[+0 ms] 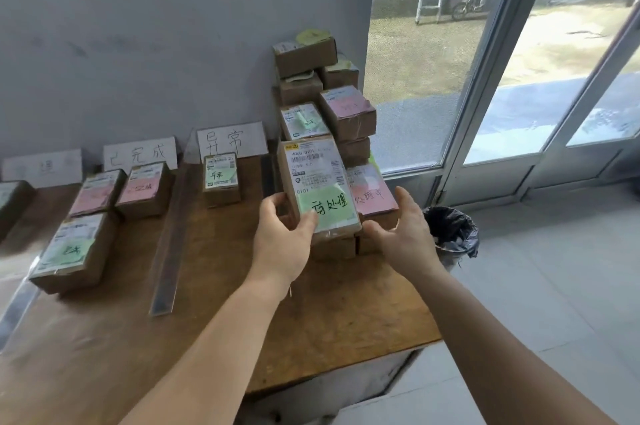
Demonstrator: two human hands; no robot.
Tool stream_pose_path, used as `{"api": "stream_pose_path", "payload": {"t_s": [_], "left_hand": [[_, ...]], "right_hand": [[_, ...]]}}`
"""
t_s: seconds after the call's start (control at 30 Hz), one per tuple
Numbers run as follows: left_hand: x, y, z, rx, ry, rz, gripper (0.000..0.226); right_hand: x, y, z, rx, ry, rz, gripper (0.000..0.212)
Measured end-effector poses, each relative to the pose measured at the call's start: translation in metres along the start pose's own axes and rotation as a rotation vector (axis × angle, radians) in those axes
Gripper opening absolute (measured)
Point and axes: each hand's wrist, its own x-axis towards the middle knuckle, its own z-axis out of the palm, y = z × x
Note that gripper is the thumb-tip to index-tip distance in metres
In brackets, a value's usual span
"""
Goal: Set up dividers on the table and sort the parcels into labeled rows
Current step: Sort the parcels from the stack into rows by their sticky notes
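My left hand [284, 234] grips a brown parcel [317, 178] with a white shipping label and a green note, tilted up above the table. My right hand [403, 230] hovers open just right of it, fingers spread, near a parcel with a pink note [372, 192]. A pile of parcels [325, 92] is stacked behind at the table's right end. Clear dividers [169, 237] lie on the wooden table [332, 313]. White row labels [231, 140] lean on the wall. Sorted parcels [221, 178] sit in the rows.
Three parcels [100, 216] sit in the row left of the near divider, and another divider [17, 306] lies at the far left. A black-lined waste bin [450, 234] stands on the floor right of the table. Glass doors [519, 78] lie beyond.
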Motion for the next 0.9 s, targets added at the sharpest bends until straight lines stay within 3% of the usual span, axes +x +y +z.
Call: {"api": "stream_pose_path", "payload": {"t_s": [0.13, 0.37, 0.67, 0.9], "left_hand": [[0.019, 0.007, -0.007, -0.025, 0.008, 0.003, 0.036], [0.038, 0.005, -0.010, -0.014, -0.028, -0.041, 0.036], [0.049, -0.003, -0.013, 0.037, -0.036, -0.090, 0.039], [0.048, -0.006, -0.012, 0.012, -0.033, -0.083, 0.038]], "right_hand": [[0.029, 0.010, 0.021, -0.269, -0.046, 0.030, 0.103], [0.056, 0.024, 0.038, -0.430, -0.098, 0.020, 0.098], [0.061, 0.027, 0.042, -0.445, -0.018, -0.021, 0.079], [0.059, 0.025, 0.040, -0.408, 0.015, 0.030, 0.084]]}}
